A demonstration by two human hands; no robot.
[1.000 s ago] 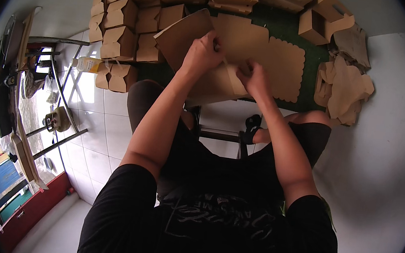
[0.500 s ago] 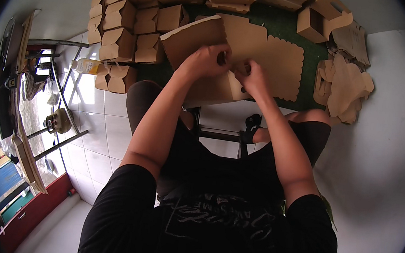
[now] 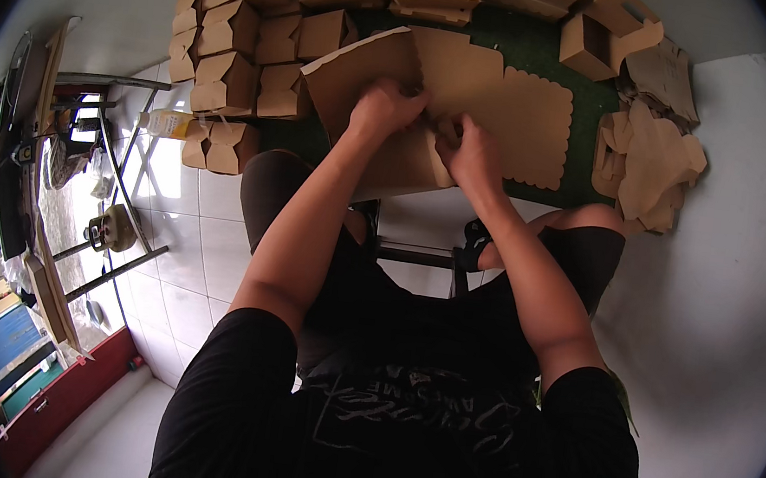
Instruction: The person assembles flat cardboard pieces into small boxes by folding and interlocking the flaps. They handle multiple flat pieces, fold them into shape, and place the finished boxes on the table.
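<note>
A brown cardboard box blank (image 3: 535,124) with scalloped edges lies partly folded before me, one side panel (image 3: 368,69) raised on the left. My left hand (image 3: 387,112) is closed at the inner side of that raised panel, its fingertips partly hidden near the fold. Close by on the right, my right hand (image 3: 472,158) pinches a flap of the same blank near its front corner. Both hands nearly meet at the middle folds. The exact grip of the fingertips is hard to make out.
Folded cardboard boxes (image 3: 224,80) are stacked at the left and along the back. An open box (image 3: 590,48) and a pile of flat cardboard pieces (image 3: 657,165) stand at the right. Green matting (image 3: 591,102) covers the table. A bottle (image 3: 166,124) is at the left edge.
My left hand has turned slightly and moved a little left, against the raised panel. My right hand has shifted slightly left and down. The blank remains almost in place.
</note>
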